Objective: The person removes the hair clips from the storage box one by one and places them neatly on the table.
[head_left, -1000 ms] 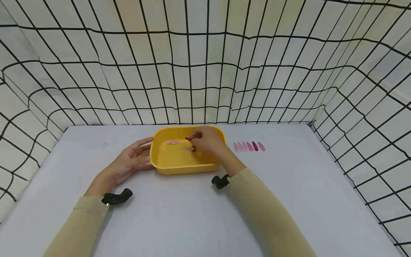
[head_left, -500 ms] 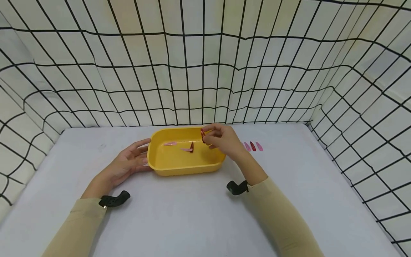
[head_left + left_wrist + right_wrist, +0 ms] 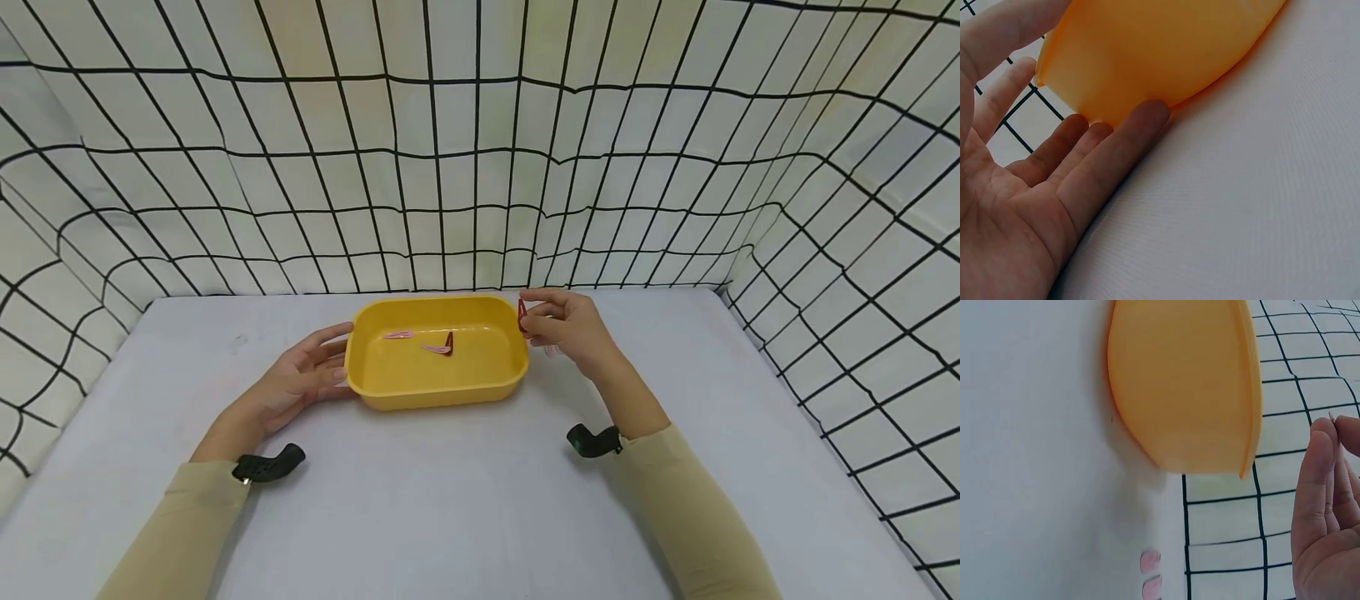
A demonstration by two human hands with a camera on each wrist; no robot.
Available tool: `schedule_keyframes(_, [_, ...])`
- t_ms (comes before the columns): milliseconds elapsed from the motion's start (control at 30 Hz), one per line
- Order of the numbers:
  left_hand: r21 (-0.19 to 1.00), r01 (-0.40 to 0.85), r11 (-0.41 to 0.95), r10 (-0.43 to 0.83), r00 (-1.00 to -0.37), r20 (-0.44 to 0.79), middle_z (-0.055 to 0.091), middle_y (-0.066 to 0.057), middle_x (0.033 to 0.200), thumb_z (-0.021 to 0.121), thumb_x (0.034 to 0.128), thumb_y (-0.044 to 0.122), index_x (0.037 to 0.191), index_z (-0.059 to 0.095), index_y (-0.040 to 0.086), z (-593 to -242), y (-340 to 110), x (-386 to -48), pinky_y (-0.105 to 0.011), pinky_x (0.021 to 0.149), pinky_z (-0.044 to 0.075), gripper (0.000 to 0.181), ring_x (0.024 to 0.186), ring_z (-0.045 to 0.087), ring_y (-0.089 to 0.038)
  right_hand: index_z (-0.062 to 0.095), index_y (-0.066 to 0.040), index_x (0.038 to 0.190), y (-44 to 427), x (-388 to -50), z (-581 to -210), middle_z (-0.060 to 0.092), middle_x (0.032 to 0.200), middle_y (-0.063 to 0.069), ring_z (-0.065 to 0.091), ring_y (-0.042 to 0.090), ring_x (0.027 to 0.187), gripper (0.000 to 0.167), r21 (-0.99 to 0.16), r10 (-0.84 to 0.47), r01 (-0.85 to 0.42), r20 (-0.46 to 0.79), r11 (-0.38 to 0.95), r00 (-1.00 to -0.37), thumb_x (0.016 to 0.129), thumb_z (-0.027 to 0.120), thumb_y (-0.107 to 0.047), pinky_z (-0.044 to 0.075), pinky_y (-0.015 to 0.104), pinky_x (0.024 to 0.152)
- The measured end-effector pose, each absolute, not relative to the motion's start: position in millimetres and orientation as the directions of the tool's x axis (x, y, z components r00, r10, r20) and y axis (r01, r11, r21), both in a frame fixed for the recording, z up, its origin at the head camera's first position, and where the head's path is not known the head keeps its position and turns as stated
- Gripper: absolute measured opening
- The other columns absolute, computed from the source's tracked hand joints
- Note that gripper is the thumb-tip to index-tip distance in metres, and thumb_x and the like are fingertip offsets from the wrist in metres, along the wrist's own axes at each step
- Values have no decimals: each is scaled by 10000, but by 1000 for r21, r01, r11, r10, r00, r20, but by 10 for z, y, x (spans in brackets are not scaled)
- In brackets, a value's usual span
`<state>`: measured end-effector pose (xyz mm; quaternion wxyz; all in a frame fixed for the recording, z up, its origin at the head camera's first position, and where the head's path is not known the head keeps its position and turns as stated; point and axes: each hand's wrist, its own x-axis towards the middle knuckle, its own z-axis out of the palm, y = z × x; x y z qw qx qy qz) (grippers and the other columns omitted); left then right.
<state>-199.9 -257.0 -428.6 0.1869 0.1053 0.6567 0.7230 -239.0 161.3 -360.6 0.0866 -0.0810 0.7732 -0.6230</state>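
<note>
My right hand (image 3: 570, 332) pinches a dark red snap hair clip (image 3: 522, 317) upright between thumb and fingertips, just beyond the right rim of a yellow tray (image 3: 442, 393). In the right wrist view only a thin sliver of that clip shows at the fingertips. My left hand (image 3: 296, 379) rests against the tray's left end, fingers spread and touching its outer wall (image 3: 1147, 56). Inside the tray lie a pink hair clip (image 3: 398, 335), a second pink one (image 3: 433, 349) and a dark red one (image 3: 450, 340) that touch each other.
On the white table (image 3: 420, 500), pink hair clips (image 3: 552, 350) lie right of the tray, mostly hidden behind my right hand; two pink ends (image 3: 1150, 562) show in the right wrist view. Black grid netting (image 3: 480, 183) over white cloth stands behind and at the sides.
My right hand has lifted a dark red hair clip out of the tray and carried it right, past the rim. It now covers the row of clips. The left hand stays at the tray.
</note>
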Motion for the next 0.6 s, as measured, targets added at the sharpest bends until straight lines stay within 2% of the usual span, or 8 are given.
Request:
schedule_keyframes(167, [990,-120,-71,410,-909,-81,225,-216,1585,589,972,-6,1556,313,200,-4296,-2566,-2011,-391,933,568,678,1239,585,-132,643,-135,1290,1790,-2375,-3608,713,1006,97,685,349,936,377,-980,-208,-25,-17,196,-978,919,712,-124,623,338,784])
schedule_keyframes(400, [993,-105,-51,420,-905,-74,232,-216,1583,589,972,-9,1561,299,188,-4295,-2555,-2020,-394,937,569,685,1256,567,-120,603,-85,1307,1974,-2363,-3644,699,953,43,690,195,817,375,-989,-154,13,-36,146,-987,939,673,-101,619,291,757])
schedule_keyframes(600, [994,-106,-39,413,-907,-80,195,-235,1599,580,978,-2,1566,287,188,-4291,-2576,-2004,-384,940,566,684,1261,560,-112,591,-97,1317,2068,-2413,-3639,686,990,60,695,181,844,375,-987,-139,21,-43,158,-989,950,662,-113,618,296,773])
